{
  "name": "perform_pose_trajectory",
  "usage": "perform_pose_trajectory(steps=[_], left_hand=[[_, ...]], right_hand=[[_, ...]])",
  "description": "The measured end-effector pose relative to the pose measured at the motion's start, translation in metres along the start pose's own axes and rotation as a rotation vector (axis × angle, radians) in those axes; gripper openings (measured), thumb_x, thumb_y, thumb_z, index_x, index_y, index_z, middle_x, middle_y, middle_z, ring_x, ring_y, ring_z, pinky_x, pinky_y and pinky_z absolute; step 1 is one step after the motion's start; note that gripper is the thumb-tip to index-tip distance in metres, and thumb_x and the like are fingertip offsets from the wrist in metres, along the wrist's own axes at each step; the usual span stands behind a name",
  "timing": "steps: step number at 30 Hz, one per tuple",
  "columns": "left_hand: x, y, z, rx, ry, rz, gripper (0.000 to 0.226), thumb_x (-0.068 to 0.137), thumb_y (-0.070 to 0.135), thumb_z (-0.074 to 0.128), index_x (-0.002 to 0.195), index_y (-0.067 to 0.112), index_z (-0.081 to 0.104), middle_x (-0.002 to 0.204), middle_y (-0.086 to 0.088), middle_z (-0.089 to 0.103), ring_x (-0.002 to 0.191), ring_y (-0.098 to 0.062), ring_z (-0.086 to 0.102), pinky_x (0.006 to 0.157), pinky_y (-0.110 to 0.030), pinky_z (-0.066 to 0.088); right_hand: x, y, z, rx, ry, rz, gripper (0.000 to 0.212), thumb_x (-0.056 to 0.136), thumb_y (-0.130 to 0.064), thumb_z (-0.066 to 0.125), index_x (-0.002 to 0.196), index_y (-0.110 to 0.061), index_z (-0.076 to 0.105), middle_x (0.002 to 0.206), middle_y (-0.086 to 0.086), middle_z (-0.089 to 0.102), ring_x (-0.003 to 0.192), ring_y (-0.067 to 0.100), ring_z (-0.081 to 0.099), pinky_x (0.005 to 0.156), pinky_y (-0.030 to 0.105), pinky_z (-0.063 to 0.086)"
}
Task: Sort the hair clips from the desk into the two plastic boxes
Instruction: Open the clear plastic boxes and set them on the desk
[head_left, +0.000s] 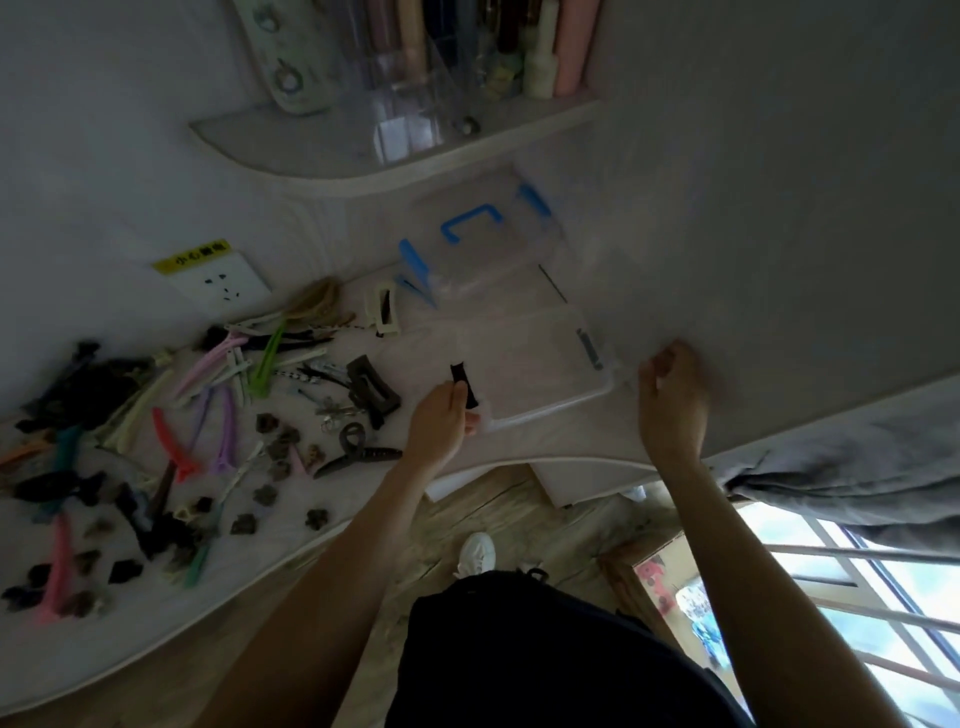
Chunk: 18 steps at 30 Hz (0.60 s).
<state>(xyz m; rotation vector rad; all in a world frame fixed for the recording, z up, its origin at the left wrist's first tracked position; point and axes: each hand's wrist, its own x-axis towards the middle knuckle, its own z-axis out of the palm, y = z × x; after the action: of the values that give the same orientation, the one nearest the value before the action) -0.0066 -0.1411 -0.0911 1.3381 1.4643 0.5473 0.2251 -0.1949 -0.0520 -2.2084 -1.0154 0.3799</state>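
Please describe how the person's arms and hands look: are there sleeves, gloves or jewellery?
Both forearms are bare, with no sleeves in view. The left hand and the right hand wear no gloves. No rings, watch or bracelets can be seen, though the picture is dim and somewhat blurred.

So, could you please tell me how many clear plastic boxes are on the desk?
2. The near box lies between the left hand and right hand; the far box, with blue latches, sits just behind it. None seems hidden.

Bare desk (524, 441) lies in front of the near clear box (540, 364); scattered hair clips (218, 410) crowd its left, the wall (779, 208) its right.
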Motion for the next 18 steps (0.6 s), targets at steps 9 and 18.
perform_pose_trajectory(steps=[9, 18], left_hand=[[0.019, 0.004, -0.002, 0.397, -0.008, 0.114, 0.042, 0.097, 0.027, 0.045, 0.133, 0.007, 0.04, 0.117, -0.022, 0.056, 0.093, -0.033, 0.062, 0.082, -0.042, 0.052], [0.101, 0.065, -0.055, -0.227, 0.281, -0.04, 0.017, 0.087, 0.038, 0.06, 0.087, 0.022, 0.054, 0.076, 0.001, 0.058, 0.069, -0.016, 0.058, 0.08, -0.045, 0.054]], right_hand=[[-0.029, -0.051, 0.001, 0.007, -0.017, -0.349, 0.035, 0.087, -0.01, 0.054, 0.121, -0.014, 0.048, 0.122, 0.01, 0.049, 0.095, 0.025, 0.059, 0.07, 0.036, 0.05], [0.074, -0.103, 0.09, -0.414, -0.46, -0.659, 0.058, 0.091, -0.014, 0.05, 0.144, -0.014, 0.027, 0.155, 0.014, 0.02, 0.144, 0.031, 0.015, 0.117, 0.045, 0.015]])
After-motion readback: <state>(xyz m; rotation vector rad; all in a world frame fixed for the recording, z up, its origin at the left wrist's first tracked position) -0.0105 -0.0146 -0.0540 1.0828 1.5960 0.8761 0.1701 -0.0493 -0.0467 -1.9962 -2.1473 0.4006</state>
